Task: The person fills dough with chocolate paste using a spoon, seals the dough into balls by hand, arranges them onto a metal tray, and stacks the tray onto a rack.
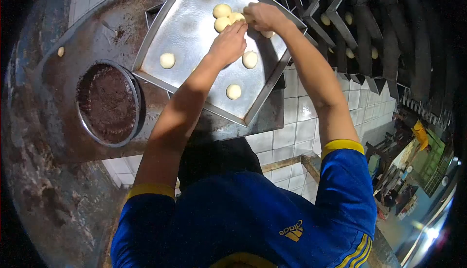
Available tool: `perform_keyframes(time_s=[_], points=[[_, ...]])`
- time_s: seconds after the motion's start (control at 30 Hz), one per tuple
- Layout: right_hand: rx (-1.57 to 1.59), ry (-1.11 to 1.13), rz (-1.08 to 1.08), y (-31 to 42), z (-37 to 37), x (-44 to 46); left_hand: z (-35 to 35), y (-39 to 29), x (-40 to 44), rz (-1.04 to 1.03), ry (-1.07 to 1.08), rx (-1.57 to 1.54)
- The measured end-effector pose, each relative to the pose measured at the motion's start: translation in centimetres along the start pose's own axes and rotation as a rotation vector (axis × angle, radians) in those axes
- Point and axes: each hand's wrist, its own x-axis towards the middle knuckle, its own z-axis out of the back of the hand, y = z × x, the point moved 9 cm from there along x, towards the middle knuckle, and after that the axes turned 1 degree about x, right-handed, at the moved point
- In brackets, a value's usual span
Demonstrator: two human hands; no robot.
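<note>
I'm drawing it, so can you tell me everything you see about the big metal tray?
The tray looks like silvery metal, broad and four-sided, with a raised rim. Its floor is shiny with dull smudges. It lies open side up, one corner pointing down the picture, over the dark table; its underside is hidden. Pale balls sit on it. The left hand and right hand reach over it; whether they touch it is unclear.

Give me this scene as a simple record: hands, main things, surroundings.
Left hand: at the clustered pale balls
Right hand: beside that cluster; grip hidden
Tray: metal, raised rim, under both hands
Round pan: left of tray, holding dark brown material
Shirt: blue, yellow cuffs
Wall: white tiles
</note>
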Motion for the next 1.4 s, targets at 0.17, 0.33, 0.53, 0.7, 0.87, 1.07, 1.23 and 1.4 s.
perform_keyframes(time_s=[0.17, 0.33, 0.53, 0.7, 0.87, 1.07, 1.23, 1.4], points=[[0.700, 0.249, -0.197, -1.3, 1.9, -7.1, 2.1, 1.9, 0.5, 0.170, -0.022, -0.168], [1.226, -0.248, -0.311, 7.1, 9.8, -13.7, 6.1, -1.9, -1.5, 0.518, -0.178, -1.181], [1.153, -0.525, -0.437, 17.5, 11.1, -13.3, 15.3, -4.3, -7.5, 0.432, -0.515, -0.969], [1.401, -0.665, -0.247, 26.8, 13.5, -10.8, 21.1, -0.5, -14.4, 0.549, -0.668, -1.057], [1.455, -0.969, -0.377, 33.9, 15.6, -7.8, 26.4, 0.1, -19.7, 0.453, -0.705, -1.362], [1.565, -0.768, -0.215, 40.9, 18.0, -4.8, 33.2, 1.0, -26.3, 0.308, -0.602, -1.493], [1.569, -0.493, -0.199, 48.1, 19.6, -4.0, 33.9, 5.5, -32.4, 0.324, -0.748, -1.652], [0.850, -0.276, -0.031, 54.0, 20.6, -4.8, 29.4, 5.8, -40.1, 0.046, -0.447, -0.956]])
